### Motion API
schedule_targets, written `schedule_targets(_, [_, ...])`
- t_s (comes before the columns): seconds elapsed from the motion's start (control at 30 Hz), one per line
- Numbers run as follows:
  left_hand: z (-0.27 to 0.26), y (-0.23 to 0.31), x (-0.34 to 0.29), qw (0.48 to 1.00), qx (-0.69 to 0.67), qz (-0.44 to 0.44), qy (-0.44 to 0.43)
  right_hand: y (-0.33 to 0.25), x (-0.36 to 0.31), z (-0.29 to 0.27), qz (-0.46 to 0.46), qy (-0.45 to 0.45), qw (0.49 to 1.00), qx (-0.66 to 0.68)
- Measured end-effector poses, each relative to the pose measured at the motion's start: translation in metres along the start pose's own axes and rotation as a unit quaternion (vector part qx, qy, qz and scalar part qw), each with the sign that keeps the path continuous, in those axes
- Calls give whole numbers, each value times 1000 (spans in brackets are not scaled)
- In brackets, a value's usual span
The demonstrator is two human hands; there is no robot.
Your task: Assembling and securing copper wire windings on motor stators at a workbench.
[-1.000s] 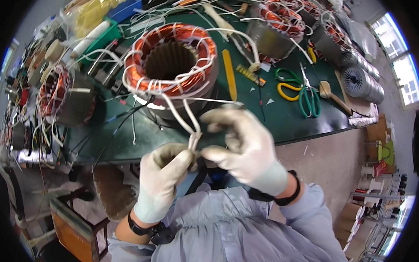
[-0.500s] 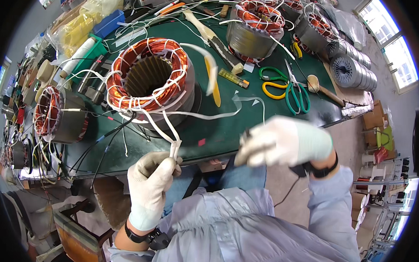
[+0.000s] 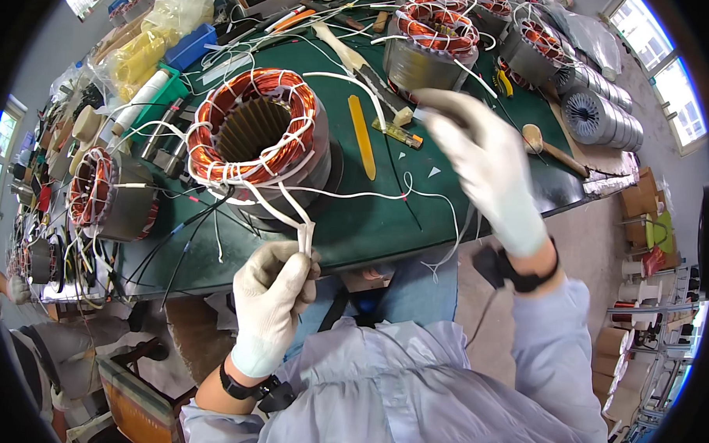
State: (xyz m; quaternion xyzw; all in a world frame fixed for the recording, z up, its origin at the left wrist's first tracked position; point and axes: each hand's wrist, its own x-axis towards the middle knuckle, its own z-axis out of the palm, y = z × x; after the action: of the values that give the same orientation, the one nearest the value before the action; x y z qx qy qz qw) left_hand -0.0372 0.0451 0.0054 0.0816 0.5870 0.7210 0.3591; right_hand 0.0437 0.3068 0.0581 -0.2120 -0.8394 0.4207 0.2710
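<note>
My left hand [image 3: 278, 297], in a white glove, pinches a pair of white sleeved leads [image 3: 306, 234] by their ends. They run down from a motor stator [image 3: 322, 154] with copper windings laced in white cord. My right hand [image 3: 485, 167], also gloved and blurred, is raised over the right of the bench with fingers stretched out and apart, and I see nothing in it. It covers the spot where scissors lay. A thin white cord [image 3: 355, 196] trails from the stator toward the bench's front edge.
A yellow strip tool [image 3: 362, 140], a lighter-sized yellow-green item [image 3: 398, 135] and a wooden mallet [image 3: 556, 154] lie on the green bench [image 3: 346, 237]. Other wound stators [image 3: 430, 56] stand behind. Another stator [image 3: 121, 198] sits at the left.
My right hand has moved up and away from me, over the scissors, which it now hides. The white cord hangs more slackly near the front edge. My left hand keeps its pinch on the leads.
</note>
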Motion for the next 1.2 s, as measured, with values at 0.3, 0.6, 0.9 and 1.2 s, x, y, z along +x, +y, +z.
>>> schedule_targets(0.3, [21, -10, 12, 997, -61, 16, -38, 21, -8, 23, 199, -281, 902, 260])
schedule_targets(0.6, [69, -1, 31, 999, -16, 18, -21, 25, -79, 33, 220, -204, 921, 247])
schedule_targets(0.9, [72, -5, 48, 998, -40, -4, -48, 19, -59, 42, 265, -187, 894, 308])
schedule_targets(1.2, [76, -11, 53, 1000, -19, -1, -2, 26, -72, 49, 286, -126, 855, 414])
